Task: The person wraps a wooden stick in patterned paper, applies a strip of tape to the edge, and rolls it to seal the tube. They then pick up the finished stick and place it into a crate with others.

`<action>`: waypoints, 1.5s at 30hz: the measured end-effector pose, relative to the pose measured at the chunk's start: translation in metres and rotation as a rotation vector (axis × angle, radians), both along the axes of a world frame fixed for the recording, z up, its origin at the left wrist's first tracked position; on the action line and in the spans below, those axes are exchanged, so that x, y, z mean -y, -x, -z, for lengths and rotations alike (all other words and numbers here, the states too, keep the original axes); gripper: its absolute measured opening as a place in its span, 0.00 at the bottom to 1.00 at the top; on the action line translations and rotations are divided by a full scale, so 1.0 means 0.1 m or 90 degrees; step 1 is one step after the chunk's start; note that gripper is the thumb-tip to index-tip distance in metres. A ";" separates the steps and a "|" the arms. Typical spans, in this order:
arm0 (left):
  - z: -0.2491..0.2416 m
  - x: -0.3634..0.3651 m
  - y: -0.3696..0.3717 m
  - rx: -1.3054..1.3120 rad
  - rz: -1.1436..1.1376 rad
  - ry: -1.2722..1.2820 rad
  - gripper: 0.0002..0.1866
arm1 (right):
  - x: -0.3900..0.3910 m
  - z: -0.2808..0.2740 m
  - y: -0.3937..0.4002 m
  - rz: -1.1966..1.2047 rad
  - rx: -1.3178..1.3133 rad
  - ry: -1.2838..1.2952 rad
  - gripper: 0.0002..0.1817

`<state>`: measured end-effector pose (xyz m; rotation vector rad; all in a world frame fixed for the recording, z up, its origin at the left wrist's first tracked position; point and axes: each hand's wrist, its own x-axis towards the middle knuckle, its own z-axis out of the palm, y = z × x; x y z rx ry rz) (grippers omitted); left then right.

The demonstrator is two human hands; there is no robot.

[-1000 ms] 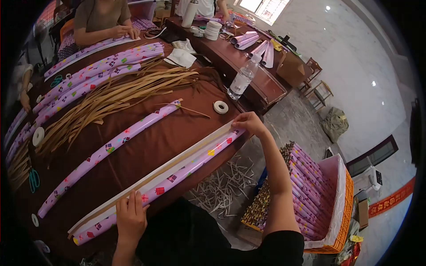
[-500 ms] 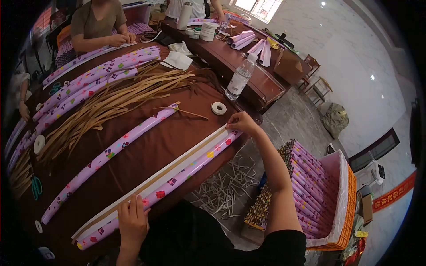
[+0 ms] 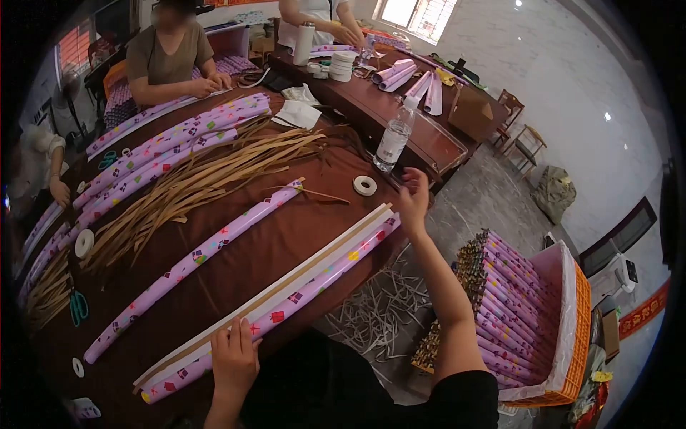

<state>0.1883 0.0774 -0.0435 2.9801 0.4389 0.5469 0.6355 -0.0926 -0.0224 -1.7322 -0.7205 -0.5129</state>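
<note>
A patterned pink-purple wrapping roll (image 3: 307, 287) lies along the table's near edge, with a white margin and a brown strip (image 3: 286, 277) running lengthwise beside it. My left hand (image 3: 236, 355) presses on the roll's lower part, fingers spread flat. Just off the roll's far end, my right hand (image 3: 414, 200) is raised with its fingers curled; whether they hold anything small is hidden. A white tape ring (image 3: 364, 186) sits left of that hand. Farther left lies another patterned roll (image 3: 196, 257), with a thin brown strip at its top end.
Brown strips (image 3: 193, 179) and more rolls cover the far side. A water bottle (image 3: 393, 139) stands near the right hand. Scissors (image 3: 78, 307) lie at left. An orange crate (image 3: 582, 336) of rolls stands right of the table. Co-workers sit and stand around the tables.
My right hand has come off the far end of the roll and moved up and slightly right. My left hand still rests on the roll. The whole view has shifted a little.
</note>
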 end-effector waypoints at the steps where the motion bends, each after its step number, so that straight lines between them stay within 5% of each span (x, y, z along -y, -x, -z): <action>1: 0.02 0.00 0.00 0.011 0.005 -0.009 0.25 | -0.12 -0.14 0.31 -0.146 0.039 0.037 0.21; 3: 0.05 -0.01 0.00 0.016 0.017 -0.025 0.25 | -0.33 -0.20 0.76 -0.424 0.181 0.312 0.28; 5: 0.07 0.00 0.00 0.025 0.008 -0.025 0.25 | -0.57 -0.01 1.03 -0.602 0.126 0.393 0.28; 10: 0.02 0.03 0.00 0.039 0.005 -0.003 0.25 | -0.80 -0.17 1.39 -0.663 0.170 0.630 0.23; 13: 0.05 0.00 0.02 0.044 0.008 -0.002 0.25 | -0.93 -0.20 1.37 -0.698 0.192 0.741 0.11; 18: -0.03 0.02 0.04 0.046 0.016 0.010 0.26 | -0.97 -0.15 1.25 -0.830 -0.004 0.690 0.13; 25: -0.02 -0.01 -0.02 0.092 0.010 -0.071 0.21 | -0.85 -0.38 1.35 -0.844 -0.022 0.722 0.12; 36: 0.12 0.21 0.13 0.123 -0.042 -0.198 0.16 | -0.62 -0.32 1.47 -0.767 0.141 0.660 0.15; 38: -0.11 0.17 0.09 0.126 -0.059 -0.176 0.31 | -0.54 -0.26 1.51 -0.745 0.172 0.598 0.14; 41: -0.44 0.00 0.03 0.031 -0.053 -0.056 0.33 | -0.47 -0.18 1.63 -0.676 0.291 0.502 0.13; 45: -0.23 -0.19 0.07 -0.005 -0.018 0.000 0.31 | -0.38 0.00 1.80 -0.579 0.421 0.423 0.17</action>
